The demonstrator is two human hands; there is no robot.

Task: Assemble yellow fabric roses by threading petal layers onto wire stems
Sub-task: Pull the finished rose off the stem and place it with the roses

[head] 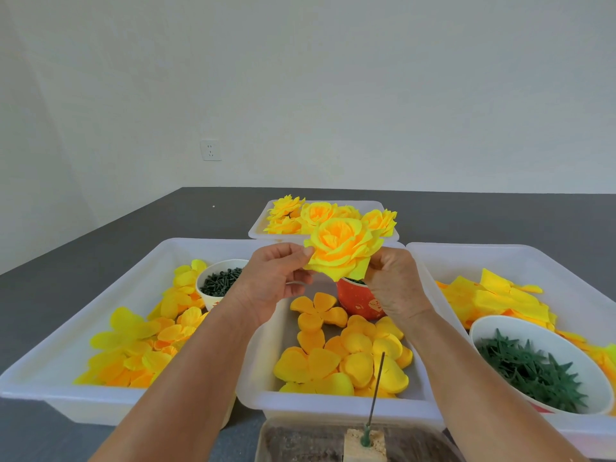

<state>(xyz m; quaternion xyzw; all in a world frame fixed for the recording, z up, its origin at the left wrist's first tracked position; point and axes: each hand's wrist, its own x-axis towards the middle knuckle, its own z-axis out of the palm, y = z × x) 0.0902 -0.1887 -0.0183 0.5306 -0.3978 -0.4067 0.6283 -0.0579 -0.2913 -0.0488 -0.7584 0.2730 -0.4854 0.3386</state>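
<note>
Left hand (pixel 273 281): I am seeing it pinching the rose's left petal edge, thumb on top.
Right hand (pixel 395 281): I am seeing its fingers curling round the rose's right underside.
Rose (pixel 343 248): it is sitting raised between both hands, above the middle tray.
Middle tray (pixel 333 403): it is holding loose petal layers (pixel 336 358) and a red cup (pixel 358 300).
Wire stem (pixel 376 388): it is standing upright in a block (pixel 365 445) at the near edge.
Right bowl (pixel 540 365): it is holding green calyxes.
Far tray (pixel 260 228): it is holding finished roses.
</note>
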